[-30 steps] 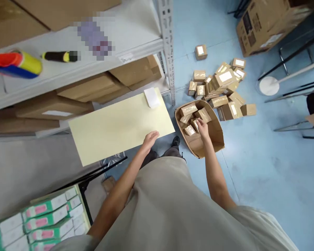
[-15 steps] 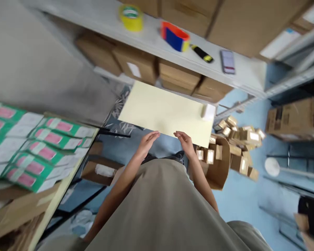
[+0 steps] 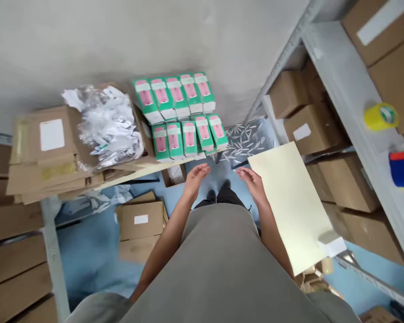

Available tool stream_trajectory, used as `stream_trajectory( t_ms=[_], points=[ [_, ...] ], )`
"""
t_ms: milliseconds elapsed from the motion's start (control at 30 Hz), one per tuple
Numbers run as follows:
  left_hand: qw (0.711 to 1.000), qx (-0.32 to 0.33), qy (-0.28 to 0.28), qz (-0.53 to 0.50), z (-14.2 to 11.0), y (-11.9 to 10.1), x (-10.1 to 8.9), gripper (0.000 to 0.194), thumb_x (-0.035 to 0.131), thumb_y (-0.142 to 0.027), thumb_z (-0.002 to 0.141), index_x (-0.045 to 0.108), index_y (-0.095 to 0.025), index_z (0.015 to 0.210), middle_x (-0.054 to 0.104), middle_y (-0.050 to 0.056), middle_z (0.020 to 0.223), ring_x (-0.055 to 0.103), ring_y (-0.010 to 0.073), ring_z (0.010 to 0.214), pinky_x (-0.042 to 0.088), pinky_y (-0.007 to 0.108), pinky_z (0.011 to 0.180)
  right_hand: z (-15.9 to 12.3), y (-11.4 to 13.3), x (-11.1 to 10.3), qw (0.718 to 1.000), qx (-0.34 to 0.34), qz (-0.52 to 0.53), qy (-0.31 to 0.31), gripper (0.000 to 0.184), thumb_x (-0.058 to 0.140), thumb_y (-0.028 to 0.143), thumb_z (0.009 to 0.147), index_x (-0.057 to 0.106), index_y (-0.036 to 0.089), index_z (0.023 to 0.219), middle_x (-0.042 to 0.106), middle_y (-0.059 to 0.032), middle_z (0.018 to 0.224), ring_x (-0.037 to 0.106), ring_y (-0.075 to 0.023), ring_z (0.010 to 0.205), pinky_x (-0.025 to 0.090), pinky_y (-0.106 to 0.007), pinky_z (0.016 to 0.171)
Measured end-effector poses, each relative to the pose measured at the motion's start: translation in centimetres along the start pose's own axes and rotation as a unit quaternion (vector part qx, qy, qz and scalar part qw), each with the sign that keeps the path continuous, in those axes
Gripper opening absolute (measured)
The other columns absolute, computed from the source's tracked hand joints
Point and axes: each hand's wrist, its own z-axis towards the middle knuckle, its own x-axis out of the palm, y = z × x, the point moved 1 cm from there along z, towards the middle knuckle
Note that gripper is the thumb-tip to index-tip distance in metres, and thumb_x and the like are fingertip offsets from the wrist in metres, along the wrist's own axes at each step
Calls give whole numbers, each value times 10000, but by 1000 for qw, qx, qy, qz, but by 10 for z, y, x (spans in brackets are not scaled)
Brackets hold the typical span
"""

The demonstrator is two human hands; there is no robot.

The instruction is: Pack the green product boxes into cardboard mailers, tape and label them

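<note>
My left hand [image 3: 195,180] is raised in front of my body, fingers lightly bent and thumb apart, with nothing visible in it. It is nearest to the green and pink boxes [image 3: 190,140], which stand in two rows on the cream-edged table [image 3: 128,174]. Across from it, my right hand [image 3: 253,183] hovers with its fingers loosely bent, also holding nothing that I can see. Close by on its right lies the pale yellow tabletop [image 3: 286,197]. A small white box [image 3: 333,244] sits at that tabletop's near end.
An open carton of crumpled white plastic and paper [image 3: 111,125] stands on the left table beside flattened cardboard [image 3: 50,152]. Grey shelving [image 3: 350,89] on the right holds brown cartons and yellow tape [image 3: 381,116]. More cartons [image 3: 142,224] are on the blue floor.
My view has swung left, so the green and pink boxes are now ahead and the yellow tabletop and shelving are to the right. Both hands stay raised, apart.
</note>
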Motion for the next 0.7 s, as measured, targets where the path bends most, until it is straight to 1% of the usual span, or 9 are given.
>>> stream_trajectory(
  t_ms=[100,167,267,367,433,467,533,600,700],
  points=[
    [995,-29,-90,-45,16,-6,-32,537,949,-468,746,748,-225,1181,786,141,1325,752,295,1233,576,476,1127,60,6,26,996,-27,-66,52,590,746,711,980,783,231,1320,821,-158,1415,784,-347,1333,619,-537,1184],
    [991,-45,-113,-62,25,-12,-43,519,945,-446,749,733,-227,1170,763,149,1373,738,301,1271,585,471,1116,102,7,42,987,-53,-142,54,564,723,650,991,777,207,1336,792,-183,1450,752,-360,1377,612,-549,1191],
    [992,-60,-90,-62,39,-27,-40,548,952,-455,739,742,-216,1185,751,160,1411,708,325,1345,573,479,1142,160,8,64,950,-87,-295,43,523,702,450,1003,746,151,1430,732,-230,1520,661,-372,1494,527,-565,1289],
    [996,-67,-40,-36,56,-46,-21,550,950,-493,748,761,-223,1187,765,145,1406,681,338,1397,545,483,1179,198,9,83,901,-90,-421,61,628,699,267,970,660,134,1582,598,-251,1683,507,-380,1647,417,-559,1374],
    [997,-69,-9,-10,70,-57,-6,523,934,-517,772,770,-236,1182,775,127,1392,682,334,1393,533,483,1188,212,7,94,876,-70,-473,72,748,724,222,942,576,156,1673,494,-251,1770,443,-408,1686,423,-575,1360],
    [997,-71,3,2,78,-62,0,514,927,-524,782,774,-240,1183,776,122,1388,686,331,1385,532,482,1186,215,7,99,867,-55,-490,72,800,739,217,934,532,163,1705,464,-261,1786,455,-429,1672,450,-588,1332],
    [997,-76,19,21,93,-71,11,509,924,-528,785,778,-238,1177,775,124,1378,690,334,1370,539,485,1172,216,5,109,856,-20,-512,67,855,751,227,947,456,160,1746,466,-304,1759,559,-460,1574,528,-601,1238],
    [996,-81,25,33,107,-76,18,509,931,-526,775,781,-228,1159,770,134,1372,688,342,1365,551,489,1154,214,4,118,848,6,-526,66,850,729,243,984,406,147,1764,501,-345,1698,676,-467,1421,591,-595,1131],
    [995,-85,17,40,122,-78,23,515,933,-526,765,779,-220,1149,766,141,1359,695,344,1345,561,501,1141,212,3,128,841,24,-536,67,854,700,240,1007,359,127,1782,546,-362,1608,740,-454,1286,629,-562,1035]
  ],
)
